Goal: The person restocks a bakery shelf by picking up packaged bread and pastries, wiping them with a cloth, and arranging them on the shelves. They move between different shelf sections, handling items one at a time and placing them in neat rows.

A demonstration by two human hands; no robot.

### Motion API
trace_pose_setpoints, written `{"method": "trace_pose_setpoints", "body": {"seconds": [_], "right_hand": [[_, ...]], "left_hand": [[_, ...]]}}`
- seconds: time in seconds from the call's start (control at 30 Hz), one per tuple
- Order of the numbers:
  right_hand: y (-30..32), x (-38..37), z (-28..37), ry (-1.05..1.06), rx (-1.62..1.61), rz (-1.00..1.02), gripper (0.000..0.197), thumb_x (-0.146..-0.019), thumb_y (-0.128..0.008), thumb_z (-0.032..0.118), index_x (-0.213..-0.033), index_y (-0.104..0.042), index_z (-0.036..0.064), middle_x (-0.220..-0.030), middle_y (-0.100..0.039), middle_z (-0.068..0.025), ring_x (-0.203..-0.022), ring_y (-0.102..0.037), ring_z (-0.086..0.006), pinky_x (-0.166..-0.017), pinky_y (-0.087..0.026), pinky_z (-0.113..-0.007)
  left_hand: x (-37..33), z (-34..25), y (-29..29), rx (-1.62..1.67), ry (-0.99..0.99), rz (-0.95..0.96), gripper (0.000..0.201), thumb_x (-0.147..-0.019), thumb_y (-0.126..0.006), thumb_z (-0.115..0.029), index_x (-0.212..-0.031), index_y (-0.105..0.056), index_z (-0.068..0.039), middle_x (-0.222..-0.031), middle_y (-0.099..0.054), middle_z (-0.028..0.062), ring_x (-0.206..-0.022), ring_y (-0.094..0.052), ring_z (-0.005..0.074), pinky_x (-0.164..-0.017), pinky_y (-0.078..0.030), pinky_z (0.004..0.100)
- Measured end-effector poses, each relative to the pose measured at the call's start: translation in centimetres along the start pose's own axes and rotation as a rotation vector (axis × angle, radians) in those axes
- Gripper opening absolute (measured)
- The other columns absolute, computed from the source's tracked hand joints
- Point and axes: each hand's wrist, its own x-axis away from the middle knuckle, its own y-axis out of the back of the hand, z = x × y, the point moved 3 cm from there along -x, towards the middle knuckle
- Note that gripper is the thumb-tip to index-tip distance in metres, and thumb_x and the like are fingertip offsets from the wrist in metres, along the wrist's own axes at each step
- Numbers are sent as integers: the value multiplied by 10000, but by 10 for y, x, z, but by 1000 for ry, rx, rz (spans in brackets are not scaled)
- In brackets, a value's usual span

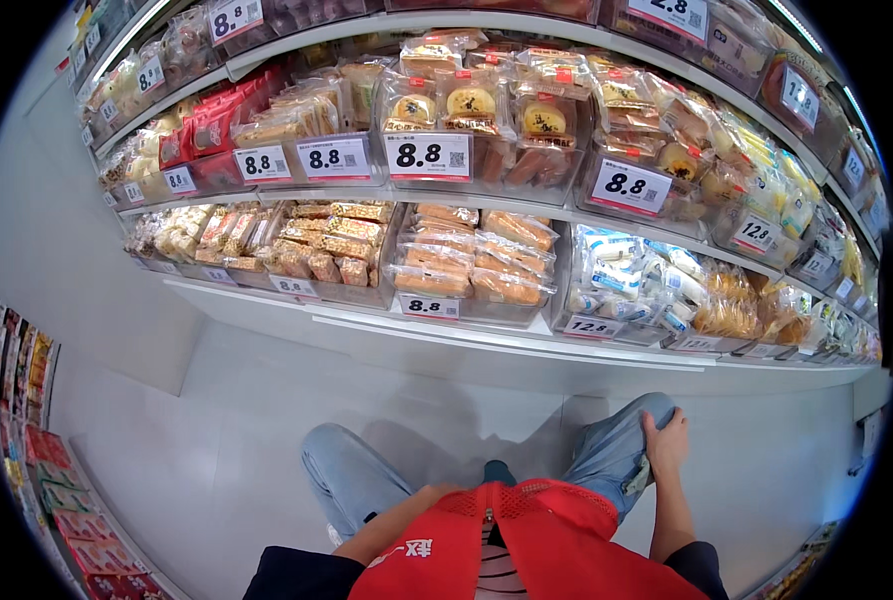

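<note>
My right hand (664,442) lies on the right knee of my light blue jeans (606,440), its fingers resting against the cloth with nothing seen in them. A small pale green patch (637,476) shows on the jeans beside that wrist; what it is I cannot make out. My left hand (436,494) reaches in toward my lap, and the edge of my red vest (446,540) covers its fingers. Ahead of my knees, the bottom shelf row holds wrapped bread rolls (436,260), nut-topped bars (331,240) and blue-and-white packets (616,270). Both hands are apart from these goods.
Clear bins of wrapped round pastries (471,103) fill the row above, beside red packets (216,120). Price tags (428,157) line the bin fronts. A white shelf edge (506,345) juts out above the pale floor (236,400). Another rack of packaged goods (76,520) stands at left.
</note>
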Motion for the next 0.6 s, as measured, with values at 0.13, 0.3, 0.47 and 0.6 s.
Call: {"method": "trace_pose_setpoints", "body": {"seconds": [0.13,0.3,0.47,0.6], "right_hand": [[5,18,-23,22,-6,-91,748,-838,-644,548,-1335,-466,18,-1213,-566,-204,-1038,-613,-405,-855,-497,-478],[-3,36,-47,66,-75,-108,718,-861,-632,527,-1338,-470,15,-1276,-551,-204,-1086,-598,-396,-880,-492,-465],[4,41,-33,68,-113,-91,607,-873,-655,437,-1311,-511,42,-1297,-552,-176,-1081,-600,-374,-874,-496,-444],[23,39,-20,328,-289,-218,410,-847,-703,294,-1165,-619,50,-1148,-630,-131,-995,-625,-345,-825,-502,-423]], "left_hand": [[10,-17,16,-6,-3,-89,406,-919,-545,-350,-1139,-573,-10,-1026,-649,237,-997,-634,407,-841,-515,460],[54,-86,113,258,38,-790,343,-874,-699,-283,-1056,-648,4,-1039,-689,165,-903,-680,290,-795,-542,375],[146,-195,279,-45,-407,-1650,142,-892,-666,-79,-1015,-666,-9,-939,-681,126,-825,-678,216,-721,-538,305],[154,-212,354,-448,-269,-1449,183,-876,-659,-121,-1035,-673,-31,-972,-676,138,-900,-655,305,-803,-523,365]]}}
